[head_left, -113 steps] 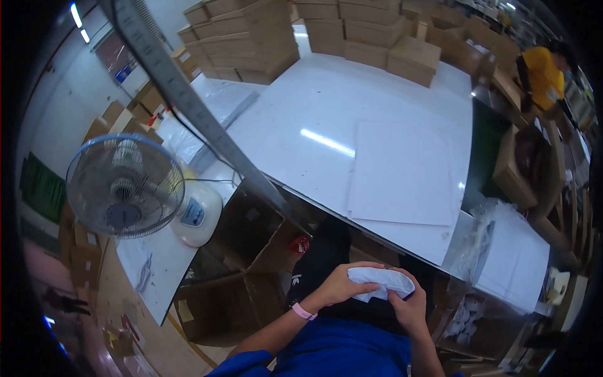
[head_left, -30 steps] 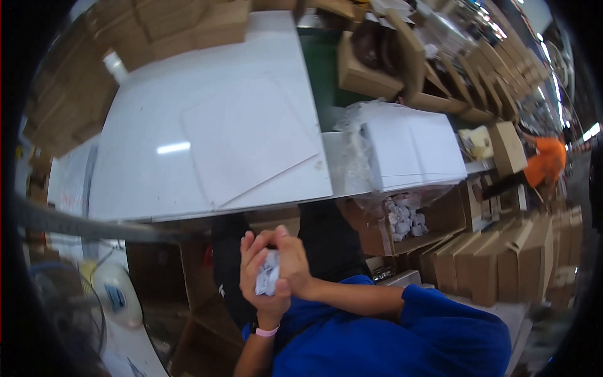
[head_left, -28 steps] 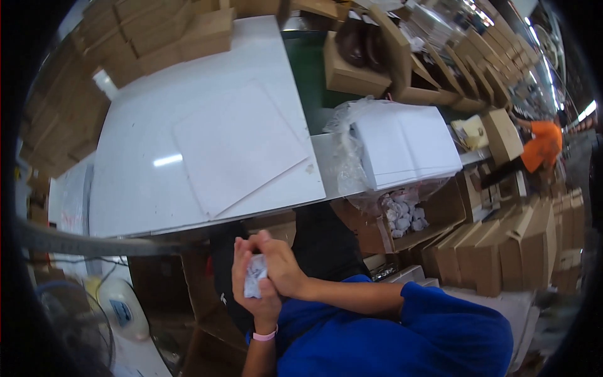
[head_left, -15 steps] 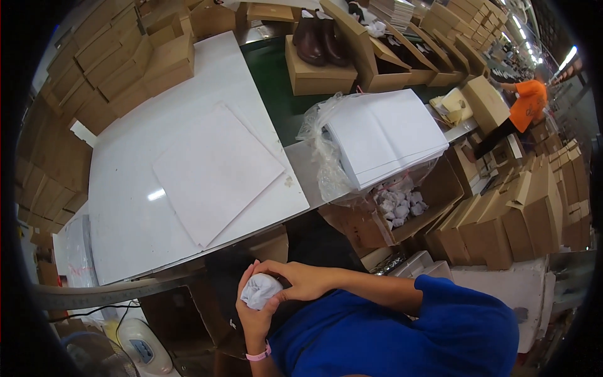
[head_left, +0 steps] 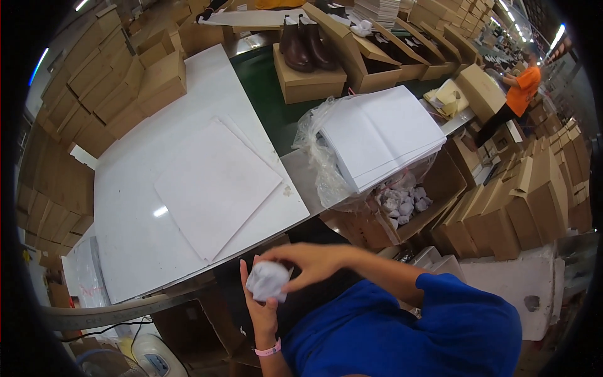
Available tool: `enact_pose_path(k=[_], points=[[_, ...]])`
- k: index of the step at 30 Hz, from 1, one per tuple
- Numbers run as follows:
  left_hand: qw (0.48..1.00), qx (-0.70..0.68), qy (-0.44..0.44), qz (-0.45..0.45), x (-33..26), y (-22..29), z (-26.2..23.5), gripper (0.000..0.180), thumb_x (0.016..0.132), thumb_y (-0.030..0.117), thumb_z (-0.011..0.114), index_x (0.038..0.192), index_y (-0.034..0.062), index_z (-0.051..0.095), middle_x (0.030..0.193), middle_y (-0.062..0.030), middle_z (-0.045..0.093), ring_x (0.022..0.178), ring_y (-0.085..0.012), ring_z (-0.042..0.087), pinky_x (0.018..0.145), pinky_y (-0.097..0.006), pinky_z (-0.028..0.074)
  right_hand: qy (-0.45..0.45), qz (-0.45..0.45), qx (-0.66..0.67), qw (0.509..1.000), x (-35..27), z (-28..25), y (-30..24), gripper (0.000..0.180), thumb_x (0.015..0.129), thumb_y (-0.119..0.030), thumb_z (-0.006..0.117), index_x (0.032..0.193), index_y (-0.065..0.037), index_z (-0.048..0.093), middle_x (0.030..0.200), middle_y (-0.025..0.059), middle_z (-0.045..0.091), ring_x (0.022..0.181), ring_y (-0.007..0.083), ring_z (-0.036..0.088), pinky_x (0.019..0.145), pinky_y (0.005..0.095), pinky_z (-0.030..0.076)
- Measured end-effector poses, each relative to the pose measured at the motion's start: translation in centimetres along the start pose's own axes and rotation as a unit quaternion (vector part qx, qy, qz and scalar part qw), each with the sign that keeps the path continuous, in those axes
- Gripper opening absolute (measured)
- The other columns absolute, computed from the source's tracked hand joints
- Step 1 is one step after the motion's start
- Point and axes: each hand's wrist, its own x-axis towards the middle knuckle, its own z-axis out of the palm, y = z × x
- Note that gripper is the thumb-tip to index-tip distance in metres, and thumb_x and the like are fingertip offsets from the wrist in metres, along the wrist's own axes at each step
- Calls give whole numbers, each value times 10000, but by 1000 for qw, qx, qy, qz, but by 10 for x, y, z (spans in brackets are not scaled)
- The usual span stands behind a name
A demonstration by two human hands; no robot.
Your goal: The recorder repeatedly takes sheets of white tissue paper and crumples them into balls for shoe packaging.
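Note:
A crumpled ball of white paper [head_left: 267, 281] sits between my two hands, in front of the table's near edge. My left hand [head_left: 264, 314], with a pink band at its wrist, cups the ball from below and the left, thumb against its lower side. Curved over its top and right side is my right hand [head_left: 314, 261], with the thumb against the paper. Some right fingertips are hidden behind the ball. On the white table [head_left: 125, 207] beyond lie flat sheets of white paper [head_left: 217, 188], slightly fanned.
A thick paper stack [head_left: 383, 135] in torn clear plastic stands right of the table. Below it, a carton [head_left: 449, 195] holds paper balls [head_left: 405, 201]. Brown boots [head_left: 308, 47] stand on a shoebox [head_left: 308, 78]. A person in orange [head_left: 523, 88] stands far right. Boxes [head_left: 63, 163] are piled left.
My right hand has shifted slightly right and up, its grip on the ball changed. The ball has moved slightly right. At the far edge, another person and a white sheet have come into view.

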Motion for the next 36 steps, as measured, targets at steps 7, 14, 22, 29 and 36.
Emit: enact_pose_path(k=[7,14,22,29,36], points=[[993,85,-11,-82,3,-25,-2,607,1137,126,691,1684,21,449,1629,-175,590,1410,-265,662,1212,-384,495,338,-371,359,787,-33,-194,-83,749,1124,-391,750,1719,-78,422,1701,167,494,1551,336,542,1311,506,451],[969,212,-6,-127,-10,-56,-20,335,1160,117,661,1479,15,665,1387,-127,759,1264,-207,722,1121,-339,550,504,-119,223,826,-28,-177,2,383,1195,-289,621,1455,-9,639,1281,164,758,1154,261,760,1069,359,611],[812,550,-182,-68,-26,-79,-41,443,1023,226,783,1436,75,722,1394,-202,716,1329,-437,660,1138,-503,529,476,-47,-301,825,-2,-67,110,271,1035,-92,706,1300,-54,746,1255,164,766,1089,370,722,1008,456,562],[832,495,-217,-123,-2,-92,-51,501,985,218,838,1460,112,720,1344,-193,716,1303,-417,673,1127,-487,534,456,-11,-294,840,-2,-89,114,213,998,-59,710,1202,-36,767,1213,167,769,1109,413,689,1016,482,545],[809,526,-185,-185,17,-122,-55,549,863,246,970,1360,144,760,1180,-82,718,1167,-281,714,1066,-424,561,465,-3,-358,810,13,-69,135,351,1008,-115,717,1353,-47,710,1307,182,721,1231,414,636,1077,505,509]])
